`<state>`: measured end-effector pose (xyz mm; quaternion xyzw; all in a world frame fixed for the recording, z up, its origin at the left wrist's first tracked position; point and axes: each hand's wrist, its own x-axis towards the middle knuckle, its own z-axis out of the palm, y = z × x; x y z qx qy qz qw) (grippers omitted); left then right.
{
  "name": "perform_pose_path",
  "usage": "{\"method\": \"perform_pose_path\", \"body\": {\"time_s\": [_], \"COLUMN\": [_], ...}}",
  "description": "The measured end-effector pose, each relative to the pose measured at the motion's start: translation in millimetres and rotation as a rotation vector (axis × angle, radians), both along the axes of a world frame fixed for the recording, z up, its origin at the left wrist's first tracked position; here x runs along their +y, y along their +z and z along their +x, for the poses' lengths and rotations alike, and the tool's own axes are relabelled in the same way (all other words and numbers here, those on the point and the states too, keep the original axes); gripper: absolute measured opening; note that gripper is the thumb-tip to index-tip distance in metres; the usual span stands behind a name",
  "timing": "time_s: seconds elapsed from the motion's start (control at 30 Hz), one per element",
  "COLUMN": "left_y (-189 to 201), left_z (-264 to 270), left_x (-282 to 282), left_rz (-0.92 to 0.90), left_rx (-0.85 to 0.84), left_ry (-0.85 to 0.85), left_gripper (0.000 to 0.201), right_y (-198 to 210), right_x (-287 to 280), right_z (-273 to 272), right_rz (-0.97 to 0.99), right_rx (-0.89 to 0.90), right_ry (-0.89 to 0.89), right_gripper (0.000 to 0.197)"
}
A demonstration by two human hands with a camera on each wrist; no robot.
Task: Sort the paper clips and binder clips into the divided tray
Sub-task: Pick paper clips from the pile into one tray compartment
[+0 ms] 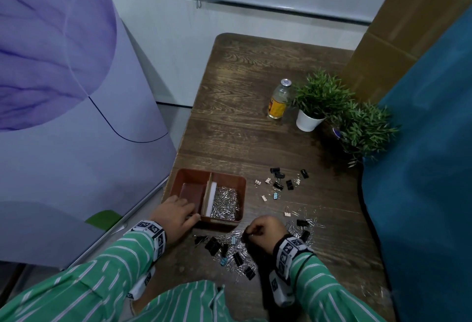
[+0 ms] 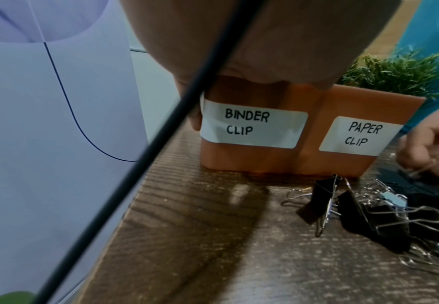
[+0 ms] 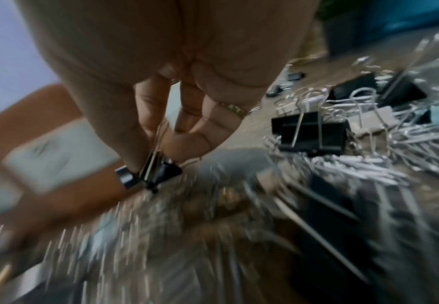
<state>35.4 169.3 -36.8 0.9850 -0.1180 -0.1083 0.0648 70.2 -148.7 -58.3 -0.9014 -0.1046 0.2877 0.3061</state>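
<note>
Nearest me, my right hand [image 1: 265, 232] hangs over the mixed pile [image 1: 229, 250] of silver paper clips and black binder clips on the wooden table [image 1: 255, 117], knuckles up and fingers curled down. The right wrist view, though blurred, shows my thumb and fingertips [image 3: 140, 152] pinching a small black binder clip [image 3: 158, 174] by its wire handles, so I judge I am at the pick-up step, with this clip just clear of the heap. Just beyond, my left hand [image 1: 176, 215] rests on the near left corner of the divided tray [image 1: 229, 220], fingers bent over the rim and thumb against the outer wall, steadying it. The tray's front carries two labels: "BINDER CLIP" [image 2: 252, 127] on the left half, which looks empty inside, and "PAPER CLIP" [image 2: 360, 135] on the right half, already holding a bed of paper clips [image 1: 226, 205]. My next move, I judge, calls for carrying the clip over the divider to the left compartment. Farther right, more binder clips [image 1: 281, 181] lie scattered, well apart from the tray.
</note>
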Motion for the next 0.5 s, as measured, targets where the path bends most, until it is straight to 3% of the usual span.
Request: {"method": "perform_pose_path", "body": {"time_s": [0.17,0.27,0.33,0.4,0.5], "left_y": [0.0,1.0,1.2,0.2,-2.2], "left_z": [-0.7,0.1,0.1,0.2,0.4], "left_x": [0.0,-0.6,-0.7,-0.6,-0.2], "left_rz": [-0.007,-0.010,-0.014,-0.020,-0.032], "left_rx": [-0.006,-0.004,0.002,0.004,-0.010], "left_ry": [-0.006,-0.005,-0.005,-0.003,-0.004], "left_gripper": [0.053,0.053,0.053,0.055,0.056], "right_y": [4.6,13.2,20.1,23.8,22.2], "right_x": [-14.6,-19.3,-16.8,-11.9,-2.4], "right_z": [26.0,33.9,26.3,12.3,-12.7], "right_rz": [0.174,0.158,0.065,-0.040,-0.233], "right_rx": [0.058,-0.120,-0.184,-0.271,-0.177], "right_ry": [-0.559,-0.618,-0.487,-0.221,0.307], "right_gripper": [0.026,0.030,0.028,0.033,0.064]}}
